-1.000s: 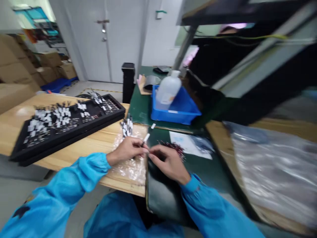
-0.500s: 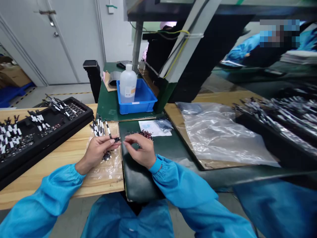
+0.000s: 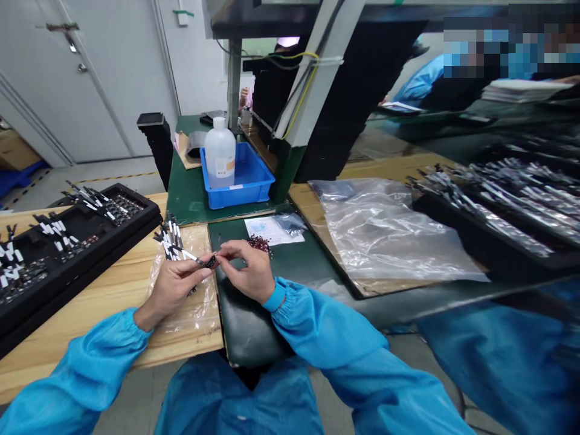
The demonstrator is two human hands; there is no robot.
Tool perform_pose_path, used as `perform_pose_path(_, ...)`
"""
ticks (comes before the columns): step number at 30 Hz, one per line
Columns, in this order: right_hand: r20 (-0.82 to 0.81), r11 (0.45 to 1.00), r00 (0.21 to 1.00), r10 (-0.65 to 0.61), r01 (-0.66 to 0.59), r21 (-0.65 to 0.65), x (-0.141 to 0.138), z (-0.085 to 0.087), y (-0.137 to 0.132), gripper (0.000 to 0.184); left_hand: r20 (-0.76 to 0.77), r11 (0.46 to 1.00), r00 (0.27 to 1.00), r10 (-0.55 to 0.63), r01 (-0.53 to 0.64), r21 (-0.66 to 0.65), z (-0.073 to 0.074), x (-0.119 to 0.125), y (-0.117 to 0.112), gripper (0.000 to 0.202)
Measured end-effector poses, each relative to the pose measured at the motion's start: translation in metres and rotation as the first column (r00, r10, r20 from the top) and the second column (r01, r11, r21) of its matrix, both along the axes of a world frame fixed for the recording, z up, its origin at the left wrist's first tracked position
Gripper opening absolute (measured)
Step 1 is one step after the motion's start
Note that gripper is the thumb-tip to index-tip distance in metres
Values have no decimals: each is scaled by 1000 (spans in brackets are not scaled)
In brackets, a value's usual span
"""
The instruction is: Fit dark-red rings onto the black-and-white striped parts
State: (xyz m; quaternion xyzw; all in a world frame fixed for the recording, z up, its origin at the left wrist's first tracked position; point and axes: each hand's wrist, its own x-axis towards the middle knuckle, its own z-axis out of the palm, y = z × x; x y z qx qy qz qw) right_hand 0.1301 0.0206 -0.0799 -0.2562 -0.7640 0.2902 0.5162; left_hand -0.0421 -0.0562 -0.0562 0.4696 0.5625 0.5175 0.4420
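Note:
My left hand is closed, pinching a small dark circuit board with a black-and-white strip attached. My right hand meets it at the board's right edge. Its thumb and forefinger are pressed together; whatever they pinch is too small to make out. Behind my left hand, more black-and-white strips lie on a clear plastic bag. A heap of tiny dark red and black parts sits just beyond my right hand, on the green mat.
At left, a black tray holds several strip-bearing boards. A blue bin with a white bottle stands behind my hands. To the right are a large plastic bag and more filled trays. Co-workers in blue sleeves sit beyond.
My right hand's fingertips have closed the small gap and now touch the board in my left hand. The strip on that board leans further left. My view has turned slightly right.

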Motion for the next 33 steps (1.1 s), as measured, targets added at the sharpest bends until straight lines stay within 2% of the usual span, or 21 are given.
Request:
perform_pose_path(5, 7, 999, 1000, -18, 18, 36, 0, 1, -1, 20, -161, 995, 987, 5, 11, 101, -4, -1, -2, 19)
perform_pose_path(11, 9, 993, 999, -38, 37, 111, 0, 4, -4, 24, -218, 986, 976, 16, 21, 166, -9, 0, -4, 31)
perform_pose_path(17, 40, 989, 997, -60, 54, 138, -1, 2, -3, 19, -233, 984, 972, -16, 57, 171, -9, -2, -2, 32)
perform_pose_path(20, 40, 988, 998, -44, 37, 150, -2, 1, 0, 24, -257, 983, 966, -9, 56, 174, -8, -2, -2, 22)
perform_pose_path(23, 48, 984, 998, -37, 28, 177, -2, 2, 4, 30, -224, 975, 970, 89, -39, 217, -9, -1, 1, 25)
perform_pose_path(27, 38, 963, 997, -60, 48, 263, 0, 5, 9, 26, 5, 907, 959, 282, -268, 324, -4, -14, 12, 39)
perform_pose_path(30, 29, 952, 998, -49, 38, 303, 3, 6, 11, 23, 107, 832, 907, 407, -416, 367, 15, -45, 19, 49)
perform_pose_path(33, 17, 952, 999, -30, 23, 306, 6, 7, 11, 22, 172, 776, 847, 503, -530, 341, 40, -93, 18, 53)
